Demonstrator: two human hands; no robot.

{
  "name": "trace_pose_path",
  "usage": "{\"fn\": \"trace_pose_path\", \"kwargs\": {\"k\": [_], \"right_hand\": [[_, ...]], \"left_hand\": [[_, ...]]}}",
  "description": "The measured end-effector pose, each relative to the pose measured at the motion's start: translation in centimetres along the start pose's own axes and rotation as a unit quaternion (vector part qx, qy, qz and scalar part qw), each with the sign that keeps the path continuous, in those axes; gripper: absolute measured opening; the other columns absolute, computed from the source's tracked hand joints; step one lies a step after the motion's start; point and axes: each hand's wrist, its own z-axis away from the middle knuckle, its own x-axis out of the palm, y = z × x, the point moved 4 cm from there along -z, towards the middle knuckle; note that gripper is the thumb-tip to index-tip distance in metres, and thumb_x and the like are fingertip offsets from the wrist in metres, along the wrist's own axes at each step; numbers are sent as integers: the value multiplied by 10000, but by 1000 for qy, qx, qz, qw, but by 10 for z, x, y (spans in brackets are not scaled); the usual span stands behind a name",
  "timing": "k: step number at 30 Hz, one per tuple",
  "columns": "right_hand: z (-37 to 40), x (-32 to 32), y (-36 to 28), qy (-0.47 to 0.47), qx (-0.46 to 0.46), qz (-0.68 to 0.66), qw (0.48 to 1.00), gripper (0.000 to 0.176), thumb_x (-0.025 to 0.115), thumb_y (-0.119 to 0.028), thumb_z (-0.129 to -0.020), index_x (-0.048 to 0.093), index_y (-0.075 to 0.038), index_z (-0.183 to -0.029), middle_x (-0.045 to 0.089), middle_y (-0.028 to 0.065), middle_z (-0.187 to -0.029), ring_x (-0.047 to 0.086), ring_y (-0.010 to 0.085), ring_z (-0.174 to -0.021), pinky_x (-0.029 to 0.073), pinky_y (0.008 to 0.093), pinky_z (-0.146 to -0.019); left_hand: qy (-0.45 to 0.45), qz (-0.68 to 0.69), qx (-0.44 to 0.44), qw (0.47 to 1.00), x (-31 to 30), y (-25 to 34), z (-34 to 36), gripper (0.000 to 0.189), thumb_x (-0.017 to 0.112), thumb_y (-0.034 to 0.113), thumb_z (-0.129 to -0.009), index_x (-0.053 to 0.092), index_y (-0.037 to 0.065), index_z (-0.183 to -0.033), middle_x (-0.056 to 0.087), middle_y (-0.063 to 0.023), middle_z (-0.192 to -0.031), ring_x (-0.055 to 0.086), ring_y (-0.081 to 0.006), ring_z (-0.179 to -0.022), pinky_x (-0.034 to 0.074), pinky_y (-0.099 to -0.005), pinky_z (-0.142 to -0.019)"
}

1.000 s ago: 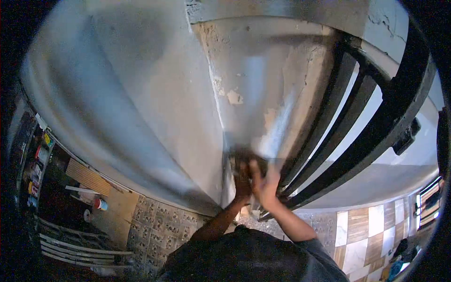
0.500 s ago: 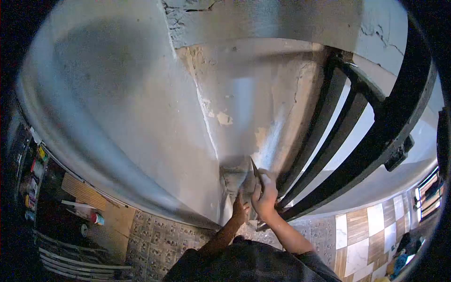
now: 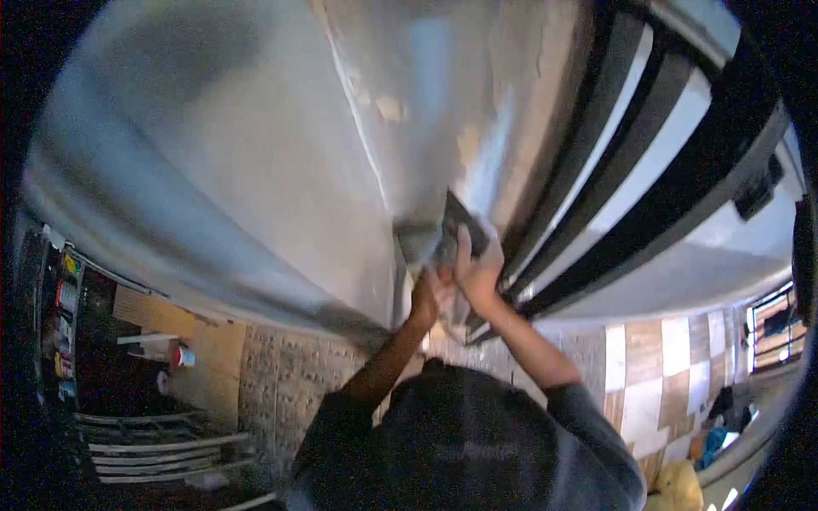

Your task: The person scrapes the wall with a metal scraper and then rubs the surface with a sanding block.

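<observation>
A dark, flat, pointed plate [image 3: 464,223] is in my right hand [image 3: 479,268], whose fingers lie against its face in front of the wall. My left hand [image 3: 433,294] is just left of and below my right hand, close to the plate's lower end; its fingers are blurred, and I cannot tell whether they touch the plate. Behind both hands, a grey surface [image 3: 416,242] sits at the foot of the wall corner. The pale wall [image 3: 281,170] has a white line running down it and patches of bare plaster.
Dark metal bars [image 3: 656,204] rise close on the right. Patterned tiles [image 3: 294,375] cover the floor below, with checkered tiles [image 3: 643,383] to the right. At the left are a white and red container [image 3: 182,356], a filled shelf [image 3: 65,328] and pale rails [image 3: 162,460].
The view has tilted down, and both hands appear higher in it. My right hand has turned the plate, so more of its flat face shows.
</observation>
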Motion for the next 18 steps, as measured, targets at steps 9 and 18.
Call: {"fn": "trace_pose_path", "kwargs": {"k": [9, 18], "right_hand": [[-12, -2, 3, -28, 77, -29, 996, 248, 597, -222, -859, 588, 19, -919, 629, 165, -750, 617, 235, -673, 470, 321, -652], [22, -21, -5, -112, 13, -75, 991, 251, 599, -217, -863, 592, 9, -970, 620, 149, -769, 587, 237, -674, 467, 303, -665]], "left_hand": [[170, 213, 40, 961, 58, 45, 47, 614, 336, 506, -928, 435, -10, -1247, 459, -159, -1283, 484, -302, -1138, 332, -428, -991], [211, 2, 96, 973, 45, 12, 80, 568, 433, 468, -915, 483, -25, -1194, 531, -176, -1187, 581, -283, -993, 427, -407, -872]]}}
